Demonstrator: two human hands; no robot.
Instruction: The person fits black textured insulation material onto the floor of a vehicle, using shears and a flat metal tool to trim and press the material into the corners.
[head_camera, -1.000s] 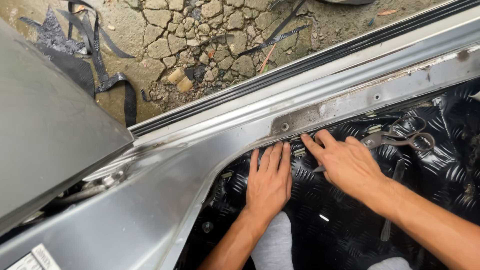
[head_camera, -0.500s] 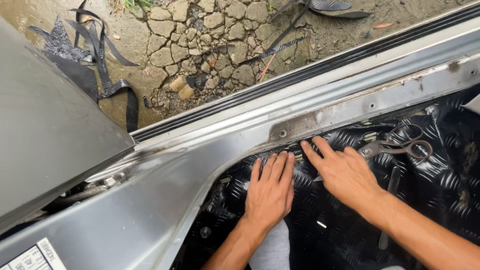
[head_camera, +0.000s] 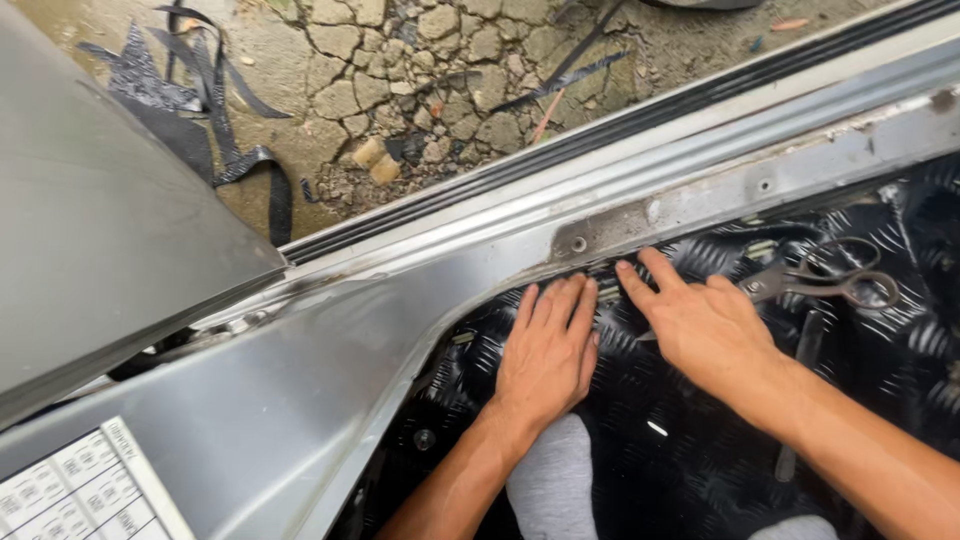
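My left hand (head_camera: 548, 352) lies flat, fingers together, pressing on a shiny black mat with a raised tread pattern (head_camera: 690, 470) on a car floor. Its fingertips reach the mat's edge just below the grey door sill (head_camera: 520, 250). My right hand (head_camera: 705, 325) also lies flat on the mat, fingers spread, with the index finger pointing at the sill edge. Neither hand holds anything. A pair of metal scissors (head_camera: 815, 282) rests on the mat just right of my right hand.
A grey open car door (head_camera: 100, 230) fills the left side, with a white label (head_camera: 80, 490) at the bottom left. Beyond the sill is cracked stony ground with black strip offcuts (head_camera: 215, 130). My grey-clad knees (head_camera: 560, 480) show at the bottom.
Both hands stay pressed on the mat at the sill edge, with only slight shifts; the view has drifted a little.
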